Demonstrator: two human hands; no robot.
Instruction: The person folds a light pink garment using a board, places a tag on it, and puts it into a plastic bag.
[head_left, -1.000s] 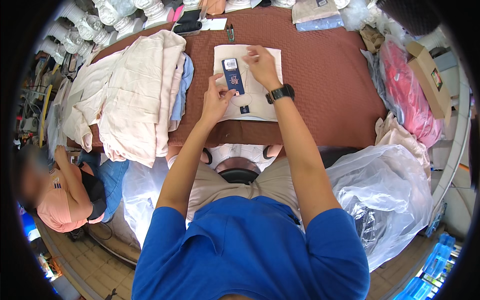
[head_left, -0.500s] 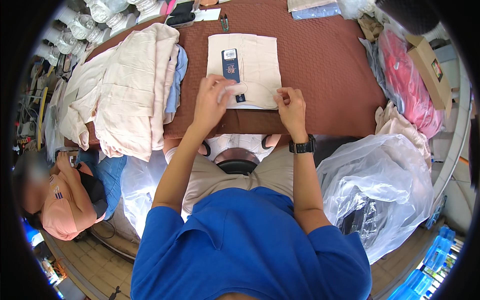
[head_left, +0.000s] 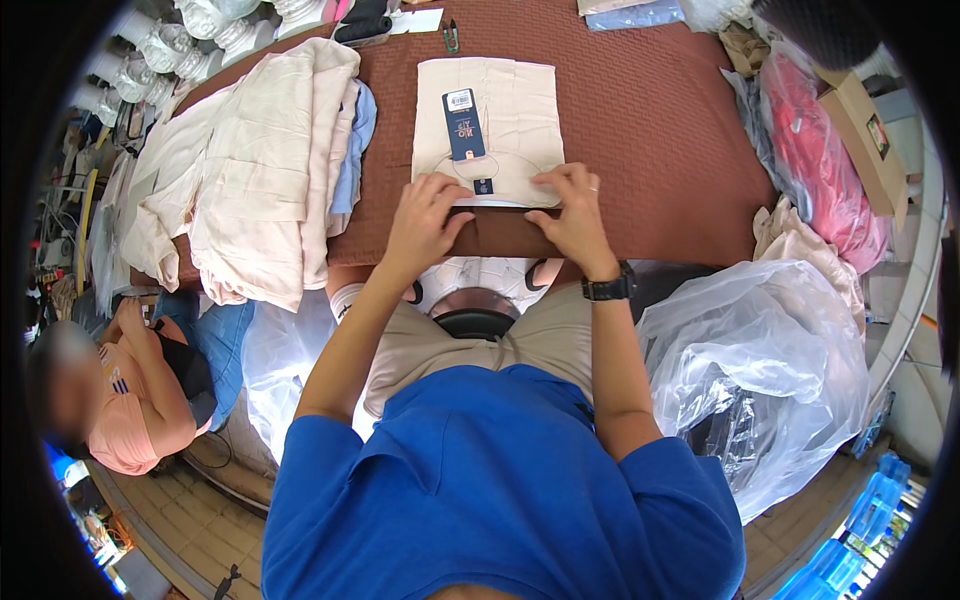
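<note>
A folded cream garment (head_left: 520, 110) lies flat before me on the brown-covered table. On it rest a long navy hang tag (head_left: 463, 128), a thin looped cord (head_left: 497, 172) and a small dark square label (head_left: 483, 186) near its front edge. My left hand (head_left: 428, 215) touches the front left corner, fingers on the cloth and thumb apart from them. At the front right corner, my right hand (head_left: 577, 210) has its fingers on the cloth, its thumb spread toward the other hand. A pale strip shows along the front edge between them.
Cream garments (head_left: 260, 170) are piled at the left, with light-blue cloth (head_left: 350, 155) beside them. Small scissors-like snips (head_left: 451, 36) lie at the back. Clear plastic bags (head_left: 755, 370) stand at my right. A person in a peach top (head_left: 135, 410) sits at the left.
Both hands have come down to the garment's front edge. My left hand has left the tag area, the small label and cord now show more plainly, and my right thumb has spread inward.
</note>
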